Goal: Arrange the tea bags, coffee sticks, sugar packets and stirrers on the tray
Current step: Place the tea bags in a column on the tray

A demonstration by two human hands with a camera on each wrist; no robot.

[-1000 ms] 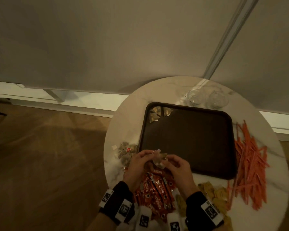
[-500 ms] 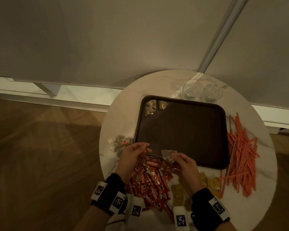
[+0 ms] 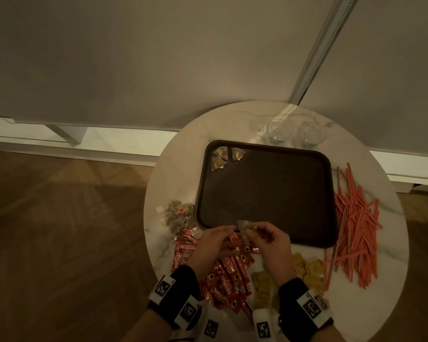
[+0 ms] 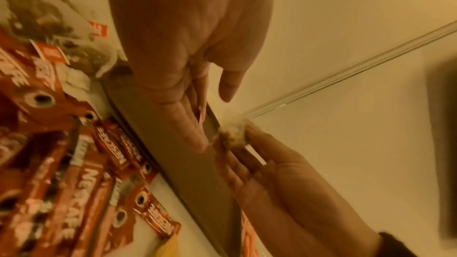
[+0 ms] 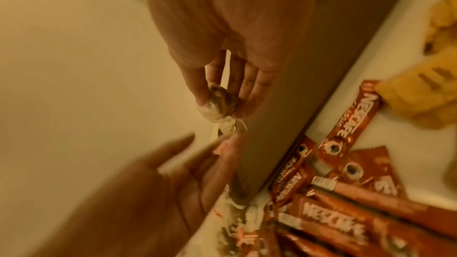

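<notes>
A: Status on hands?

B: Right hand (image 3: 269,239) pinches a tea bag (image 3: 245,226) between thumb and fingers, over the near rim of the tray (image 3: 269,193). Left hand (image 3: 214,243) pinches its red tag (image 3: 233,236); a short string joins the two.

A: Where does it go?

B: My guess: beside the three tea bags on the tray (image 3: 224,156), up at 11 o'clock from the right hand. The bag's tag end points to 8 o'clock. The right hand has the bag, so it should carry.

A: Rest?

B: On the worktop (image 3: 183,169): loose tea bags (image 3: 181,214) at 9, coffee sticks (image 3: 229,275) at 6, sugar packets (image 3: 309,270) at 5, stirrers (image 3: 356,223) at 3.
</notes>
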